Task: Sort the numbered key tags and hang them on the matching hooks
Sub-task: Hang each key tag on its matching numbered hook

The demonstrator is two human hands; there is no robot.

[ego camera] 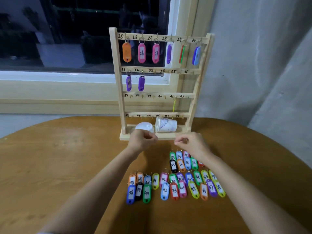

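A wooden rack (pixel 118 78) stands at the table's far side, its hooks numbered 25 to 48. Tags hang on hooks 25 to 30, with an orange tag (pixel 126 52) on 25. Two purple tags (pixel 141 83) hang on 31 and 32, and a yellow tag (pixel 174 105) on 41. Several coloured numbered tags (pixel 173 186) lie in rows on the table, and a smaller group (pixel 183 162) sits nearer the rack. My left hand (pixel 142 141) hovers before the rack's base with curled fingers, holding nothing visible. My right hand (pixel 190 143) is above the smaller group, fingertips pressed together, no tag showing.
Two white paper cups (pixel 166 125) lie on their sides on the rack's base. The round wooden table (pixel 67 157) stands against a window sill (pixel 50 92), with a grey curtain (pixel 261 65) at the right.
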